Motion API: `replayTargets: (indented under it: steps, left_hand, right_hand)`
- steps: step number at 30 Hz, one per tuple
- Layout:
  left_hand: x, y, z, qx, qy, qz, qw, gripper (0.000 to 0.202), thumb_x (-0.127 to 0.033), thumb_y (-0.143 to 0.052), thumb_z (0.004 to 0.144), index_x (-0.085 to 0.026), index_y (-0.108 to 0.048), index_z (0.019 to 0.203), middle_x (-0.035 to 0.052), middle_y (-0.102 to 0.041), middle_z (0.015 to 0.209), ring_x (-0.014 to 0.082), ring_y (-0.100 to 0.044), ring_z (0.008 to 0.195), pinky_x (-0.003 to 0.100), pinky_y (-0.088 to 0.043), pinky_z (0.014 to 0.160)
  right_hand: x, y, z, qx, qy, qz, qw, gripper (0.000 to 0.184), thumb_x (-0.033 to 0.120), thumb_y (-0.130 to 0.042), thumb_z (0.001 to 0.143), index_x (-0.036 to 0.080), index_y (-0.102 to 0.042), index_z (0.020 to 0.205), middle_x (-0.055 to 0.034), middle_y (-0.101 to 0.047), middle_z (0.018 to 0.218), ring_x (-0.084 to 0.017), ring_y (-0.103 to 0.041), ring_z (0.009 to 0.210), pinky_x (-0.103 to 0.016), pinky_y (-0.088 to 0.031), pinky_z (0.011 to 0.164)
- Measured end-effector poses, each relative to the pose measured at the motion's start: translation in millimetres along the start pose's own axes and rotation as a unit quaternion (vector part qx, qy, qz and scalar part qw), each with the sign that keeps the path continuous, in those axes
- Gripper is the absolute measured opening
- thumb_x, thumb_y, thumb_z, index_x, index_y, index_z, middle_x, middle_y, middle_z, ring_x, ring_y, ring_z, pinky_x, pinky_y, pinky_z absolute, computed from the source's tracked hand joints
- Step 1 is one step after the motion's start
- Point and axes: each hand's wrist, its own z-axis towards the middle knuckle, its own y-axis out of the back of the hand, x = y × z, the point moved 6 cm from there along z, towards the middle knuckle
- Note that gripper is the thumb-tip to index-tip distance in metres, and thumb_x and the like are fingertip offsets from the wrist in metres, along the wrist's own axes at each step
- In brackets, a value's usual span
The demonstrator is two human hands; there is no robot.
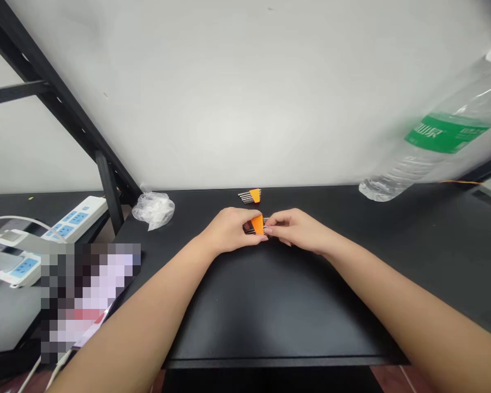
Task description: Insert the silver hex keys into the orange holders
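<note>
Over the middle of the black table, my left hand (235, 232) grips an orange hex key holder (257, 224) between thumb and fingers. Thin metal rods stick out of it on the left, under my palm. On its right side, my right hand (292, 226) pinches a thin metal key close against the holder; how far that key sits in the holder is hidden by my fingers. Just behind my hands lies a second orange holder (255, 195) with several metal hex keys fanned out to the left.
A crumpled clear plastic bag (153, 210) lies at the table's back left. On the right, a large water bottle (433, 131) with a green label stands by the white wall. Left of the black table (286, 322) are a white power strip (76, 221), cables and a blurred-out screen (94, 295).
</note>
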Motion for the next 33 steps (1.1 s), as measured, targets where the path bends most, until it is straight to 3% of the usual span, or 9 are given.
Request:
replayTargets:
  steps: [7, 12, 14, 16, 19, 25, 30, 33]
  left_hand:
    - [16, 4.2, 1, -0.004, 0.029, 0.077, 0.997, 0.024, -0.041, -0.074, 0.081, -0.021, -0.060, 0.079, -0.0032, -0.060, 0.071, 0.0135, -0.052, 0.064, 0.027, -0.034, 0.059]
    - [20, 5.7, 0, -0.006, 0.049, 0.043, 0.998, 0.024, -0.040, -0.074, 0.080, -0.021, -0.059, 0.076, -0.0043, -0.058, 0.068, 0.0122, -0.049, 0.061, 0.027, -0.033, 0.058]
    - [20, 5.0, 0, -0.006, 0.050, 0.039, 0.998, 0.025, -0.041, -0.073, 0.080, -0.021, -0.058, 0.075, -0.0046, -0.056, 0.067, 0.0120, -0.048, 0.060, 0.026, -0.033, 0.058]
    - [18, 4.3, 0, -0.008, 0.046, 0.040, 0.998, 0.025, -0.041, -0.073, 0.081, -0.021, -0.058, 0.076, -0.0049, -0.057, 0.067, 0.0119, -0.048, 0.061, 0.026, -0.033, 0.059]
    - [17, 4.1, -1, -0.012, 0.040, 0.047, 0.998, 0.026, -0.042, -0.074, 0.081, -0.022, -0.059, 0.078, -0.0045, -0.058, 0.068, 0.0123, -0.049, 0.062, 0.026, -0.033, 0.059]
    - [14, 3.6, 0, -0.014, 0.027, 0.057, 0.998, 0.023, -0.041, -0.074, 0.082, -0.022, -0.060, 0.082, -0.0041, -0.060, 0.071, 0.0131, -0.053, 0.064, 0.026, -0.035, 0.060]
    - [11, 3.0, 0, -0.026, 0.019, 0.050, 0.998, 0.022, -0.039, -0.076, 0.081, -0.022, -0.063, 0.087, -0.0043, -0.063, 0.074, 0.0134, -0.056, 0.068, 0.026, -0.038, 0.064]
    - [6, 4.1, -1, -0.036, 0.006, 0.019, 0.999, 0.018, -0.037, -0.073, 0.084, -0.022, -0.064, 0.089, -0.0040, -0.064, 0.076, 0.0131, -0.056, 0.069, 0.026, -0.040, 0.065]
  right_hand:
    - [-24, 26, 0, -0.052, -0.080, -0.028, 0.995, 0.029, 0.046, -0.065, 0.087, 0.019, -0.074, 0.081, -0.0030, -0.068, 0.073, -0.012, -0.049, 0.053, -0.026, -0.036, 0.049]
    - [-31, 44, -1, -0.079, -0.099, -0.200, 0.972, 0.035, 0.051, -0.065, 0.086, 0.020, -0.067, 0.070, -0.0028, -0.066, 0.068, -0.015, -0.054, 0.057, -0.028, -0.038, 0.053]
    - [-28, 48, -2, -0.107, -0.076, -0.255, 0.958, 0.033, 0.051, -0.063, 0.088, 0.021, -0.067, 0.074, -0.0031, -0.067, 0.073, -0.017, -0.058, 0.062, -0.029, -0.040, 0.056]
    - [-22, 48, -3, -0.128, -0.022, -0.281, 0.951, 0.027, 0.049, -0.063, 0.088, 0.023, -0.071, 0.092, -0.0052, -0.070, 0.092, -0.019, -0.063, 0.073, -0.030, -0.045, 0.063]
    - [-17, 39, -1, -0.126, 0.055, -0.301, 0.944, 0.033, 0.040, -0.066, 0.087, 0.024, -0.068, 0.116, -0.0088, -0.065, 0.117, -0.022, -0.065, 0.091, -0.033, -0.050, 0.076]
    - [-21, 26, 9, -0.108, 0.095, -0.326, 0.934, 0.016, 0.018, -0.058, 0.084, 0.022, -0.066, 0.098, -0.0076, -0.066, 0.106, -0.026, -0.061, 0.102, -0.037, -0.051, 0.085]
    - [-2, 23, 1, -0.138, 0.157, -0.275, 0.938, 0.023, 0.025, -0.061, 0.089, 0.022, -0.071, 0.109, -0.0096, -0.067, 0.110, -0.026, -0.062, 0.101, -0.039, -0.051, 0.088]
    - [11, 13, -2, -0.090, 0.161, -0.168, 0.968, 0.023, 0.034, -0.058, 0.095, 0.024, -0.075, 0.107, -0.0069, -0.069, 0.103, -0.021, -0.064, 0.085, -0.035, -0.051, 0.077]
